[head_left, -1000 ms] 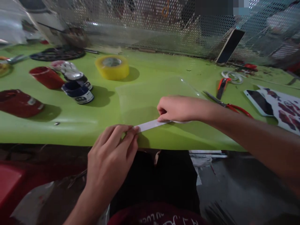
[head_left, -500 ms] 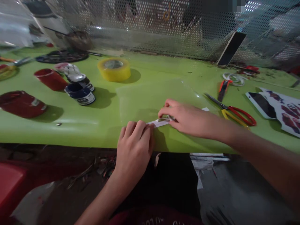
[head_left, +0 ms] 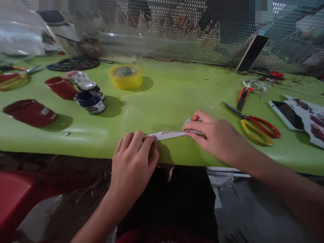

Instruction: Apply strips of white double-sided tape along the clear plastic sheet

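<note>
A white paper strip (head_left: 168, 136) lies near the front edge of the green tabletop, between my two hands. My left hand (head_left: 134, 155) has its fingers curled and pressed onto the strip's left end. My right hand (head_left: 212, 135) pinches a thin, pale narrow tape roll (head_left: 187, 120), mostly hidden by the fingers. A narrow length of tape runs along the strip's upper edge toward the right fingers. A thin clear sheet (head_left: 152, 108) seems to lie flat just behind the strip.
Right of my hand lie red-and-yellow scissors (head_left: 257, 126), an orange cutter (head_left: 244, 96), white rings (head_left: 255, 86) and a phone (head_left: 286, 113). A yellow tape roll (head_left: 126, 77) and paint pots (head_left: 89, 101) stand left. Behind is a perforated panel (head_left: 162, 37).
My hands have moved apart along the strip, the left one leftward and the right one slightly rightward. More of the white strip shows between them. The view has shifted slightly.
</note>
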Demonstrator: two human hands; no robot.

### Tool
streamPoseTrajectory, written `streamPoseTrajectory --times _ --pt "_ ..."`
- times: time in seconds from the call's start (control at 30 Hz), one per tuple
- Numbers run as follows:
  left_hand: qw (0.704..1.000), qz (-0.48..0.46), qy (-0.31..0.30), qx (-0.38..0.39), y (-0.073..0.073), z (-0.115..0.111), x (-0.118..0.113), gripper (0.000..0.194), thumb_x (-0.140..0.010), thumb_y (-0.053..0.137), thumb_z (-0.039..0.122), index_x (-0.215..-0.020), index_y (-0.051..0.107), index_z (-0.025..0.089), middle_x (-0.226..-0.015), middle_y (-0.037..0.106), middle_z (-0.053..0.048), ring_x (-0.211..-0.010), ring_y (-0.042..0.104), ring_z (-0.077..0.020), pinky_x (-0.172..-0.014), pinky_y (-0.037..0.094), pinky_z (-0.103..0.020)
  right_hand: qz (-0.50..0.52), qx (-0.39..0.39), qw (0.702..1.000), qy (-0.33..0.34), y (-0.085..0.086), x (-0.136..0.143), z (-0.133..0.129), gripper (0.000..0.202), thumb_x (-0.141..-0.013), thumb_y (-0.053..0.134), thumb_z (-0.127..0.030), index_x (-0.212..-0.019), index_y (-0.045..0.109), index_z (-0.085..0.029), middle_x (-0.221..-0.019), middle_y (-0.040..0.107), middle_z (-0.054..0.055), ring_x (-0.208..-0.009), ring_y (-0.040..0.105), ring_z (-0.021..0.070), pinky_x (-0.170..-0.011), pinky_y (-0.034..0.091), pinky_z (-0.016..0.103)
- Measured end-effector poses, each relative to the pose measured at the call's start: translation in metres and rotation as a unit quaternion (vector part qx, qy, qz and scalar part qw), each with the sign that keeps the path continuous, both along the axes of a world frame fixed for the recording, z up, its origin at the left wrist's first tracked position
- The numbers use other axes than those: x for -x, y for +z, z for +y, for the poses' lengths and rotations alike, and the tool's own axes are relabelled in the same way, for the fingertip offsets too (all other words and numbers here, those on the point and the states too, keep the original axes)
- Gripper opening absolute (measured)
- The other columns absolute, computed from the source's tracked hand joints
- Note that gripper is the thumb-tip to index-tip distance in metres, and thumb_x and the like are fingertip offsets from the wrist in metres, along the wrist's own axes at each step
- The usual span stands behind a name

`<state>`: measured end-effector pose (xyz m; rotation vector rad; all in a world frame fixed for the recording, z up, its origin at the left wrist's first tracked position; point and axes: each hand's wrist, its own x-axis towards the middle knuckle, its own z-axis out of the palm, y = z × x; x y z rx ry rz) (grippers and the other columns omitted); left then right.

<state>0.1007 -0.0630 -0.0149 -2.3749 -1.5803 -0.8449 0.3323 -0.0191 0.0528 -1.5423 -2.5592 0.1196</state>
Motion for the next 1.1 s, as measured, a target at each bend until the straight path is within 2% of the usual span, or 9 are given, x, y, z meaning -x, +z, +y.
streamPoseTrajectory --times 0.1,0.2,0.37,0.57,0.73,0.9,1.1 --pt "1.000 0.012 -0.001 0.001 0.003 0.001 0.005 0.014 -0.096 0.058 0.018 -0.103 0.069 0.013 -0.094 0.064 -0.008 -0.094 0.060 -0.0274 -0.083 0.052 -0.043 0.071 0.042 0.997 0.006 -0.007 -0.004 -0.001 0.019 -0.098 0.057 -0.027 -0.100 0.075 -0.024 -0.091 0.066 0.001 -0.062 0.054 0.0104 -0.062 0.038 0.027" --pt "0.999 0.037 0.008 -0.012 0.007 0.002 0.004 0.011 -0.096 0.058 0.019 -0.094 0.068 0.014 -0.090 0.063 -0.007 -0.090 0.060 -0.0269 -0.077 0.050 -0.042 0.086 0.040 0.995 -0.006 -0.008 -0.002 0.000 0.017 -0.098 0.058 -0.027 -0.094 0.074 -0.023 -0.089 0.069 0.001 -0.068 0.057 0.0122 -0.064 0.038 0.028" --pt "0.998 0.061 0.029 -0.014 0.011 0.005 -0.003 0.021 -0.098 0.058 0.023 -0.079 0.063 0.017 -0.083 0.059 -0.006 -0.085 0.058 -0.0271 -0.068 0.047 -0.041 0.044 0.053 0.997 -0.031 0.008 0.009 0.007 0.017 -0.095 0.059 -0.026 -0.088 0.074 -0.023 -0.087 0.068 -0.001 -0.067 0.053 0.0118 -0.064 0.034 0.029" --pt "0.999 0.017 -0.015 0.027 0.015 0.007 -0.009 0.023 -0.099 0.054 0.014 -0.076 0.058 0.016 -0.086 0.058 -0.007 -0.086 0.058 -0.0243 -0.072 0.049 -0.039 -0.011 0.098 0.994 -0.054 0.023 0.018 0.019 0.016 -0.089 0.061 -0.025 -0.077 0.071 -0.022 -0.084 0.069 -0.001 -0.068 0.052 0.0125 -0.063 0.032 0.030" --pt "0.998 0.032 0.027 0.039 0.016 0.003 -0.011 0.012 -0.097 0.056 0.013 -0.092 0.066 0.017 -0.091 0.060 -0.005 -0.091 0.061 -0.0247 -0.066 0.046 -0.035 -0.048 0.099 0.993 -0.045 0.019 0.020 0.023 0.020 -0.094 0.061 -0.030 -0.077 0.066 -0.020 -0.083 0.066 0.000 -0.067 0.050 0.0126 -0.063 0.032 0.030" --pt "0.999 0.016 0.019 0.025 0.013 0.001 -0.010 0.017 -0.100 0.055 0.016 -0.091 0.070 0.018 -0.090 0.061 -0.005 -0.091 0.063 -0.0229 -0.063 0.044 -0.033 -0.069 0.080 0.994 -0.016 0.008 0.014 0.023 0.021 -0.098 0.057 -0.030 -0.083 0.066 -0.019 -0.097 0.062 0.003 -0.066 0.052 0.0128 -0.060 0.034 0.031" --pt "1.000 0.004 0.010 0.016 0.008 0.001 -0.008 0.015 -0.098 0.059 0.015 -0.107 0.071 0.019 -0.093 0.063 -0.005 -0.092 0.063 -0.0222 -0.063 0.045 -0.034 -0.064 0.041 0.997 0.012 -0.005 0.010 0.025 0.021 -0.099 0.054 -0.028 -0.085 0.065 -0.018 -0.100 0.061 0.005 -0.065 0.054 0.0119 -0.057 0.035 0.030"
